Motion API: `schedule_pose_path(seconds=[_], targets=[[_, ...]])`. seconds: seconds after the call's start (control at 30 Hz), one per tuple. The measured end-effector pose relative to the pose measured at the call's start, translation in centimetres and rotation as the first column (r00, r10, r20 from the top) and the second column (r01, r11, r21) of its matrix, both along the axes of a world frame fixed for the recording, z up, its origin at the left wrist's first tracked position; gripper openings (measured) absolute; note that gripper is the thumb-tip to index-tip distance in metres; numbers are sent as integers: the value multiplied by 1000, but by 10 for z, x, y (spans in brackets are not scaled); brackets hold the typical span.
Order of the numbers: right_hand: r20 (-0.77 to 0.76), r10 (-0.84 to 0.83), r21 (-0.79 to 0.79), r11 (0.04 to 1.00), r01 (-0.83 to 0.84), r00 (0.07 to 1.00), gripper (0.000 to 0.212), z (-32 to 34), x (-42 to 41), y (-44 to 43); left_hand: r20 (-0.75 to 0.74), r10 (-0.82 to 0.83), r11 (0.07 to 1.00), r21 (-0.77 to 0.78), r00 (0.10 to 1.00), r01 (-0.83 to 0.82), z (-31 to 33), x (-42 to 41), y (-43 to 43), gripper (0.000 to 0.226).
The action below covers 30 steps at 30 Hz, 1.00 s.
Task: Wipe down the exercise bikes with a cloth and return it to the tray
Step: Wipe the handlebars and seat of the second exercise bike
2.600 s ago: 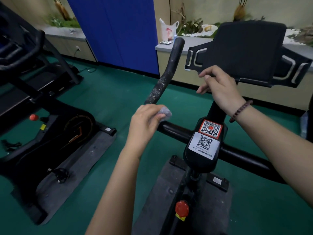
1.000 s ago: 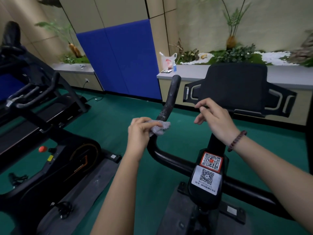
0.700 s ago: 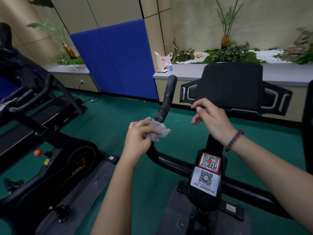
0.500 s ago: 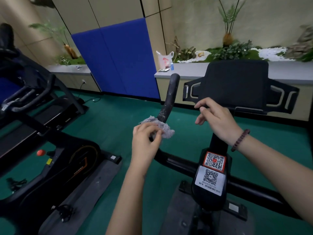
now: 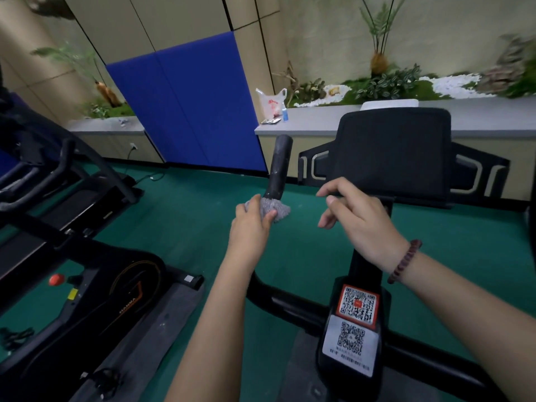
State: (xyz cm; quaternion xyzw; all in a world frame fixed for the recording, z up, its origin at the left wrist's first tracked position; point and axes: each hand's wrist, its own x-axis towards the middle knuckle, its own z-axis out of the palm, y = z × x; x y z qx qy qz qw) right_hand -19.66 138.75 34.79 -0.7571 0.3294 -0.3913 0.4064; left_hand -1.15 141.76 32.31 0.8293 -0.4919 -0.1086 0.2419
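Observation:
A black exercise bike stands right in front of me, with QR stickers on its stem (image 5: 352, 323) and a black console holder (image 5: 397, 152) on top. Its left handlebar grip (image 5: 279, 166) points up, dusty grey. My left hand (image 5: 251, 224) is closed around a grey cloth (image 5: 275, 208) wrapped round the base of that grip. My right hand (image 5: 359, 219) rests at the lower left edge of the console holder, fingers loosely curled and touching it. A white tray (image 5: 390, 103) shows just behind the console on the ledge.
A second black exercise bike (image 5: 95, 297) stands to the left on a grey mat, with a treadmill (image 5: 52, 181) beyond it. A grey ledge (image 5: 304, 123) with plants, a plastic bag and a small bottle runs along the back wall. Green floor lies between.
My left hand has slid the cloth up the left handlebar, from the lower bend to the base of the upright grip. My right hand has stayed at the console holder.

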Motion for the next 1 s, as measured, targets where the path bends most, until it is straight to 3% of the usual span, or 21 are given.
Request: schedule_pose_path(seconds=[0.23,0.33,0.47,0.6,1.0], targets=[[-45,32,11,999,-31,998,14,0,2,3,-71,-53,991,122,996,62,14,5,-34,58],[-66,37,9,999,-36,997,13,-1,0,6,-11,-68,984,161,998,69,11,4,-13,56],[-76,16,6,1000,-16,997,13,1,-1,6,173,-82,972,233,981,40,5,2,32,57],[-84,4,11,1000,-3,996,13,0,-1,5,178,-66,966,257,982,18,1,-1,60,60],[-74,8,30,1000,-6,997,14,0,4,0,168,36,979,194,985,-69,8,-6,-42,60]])
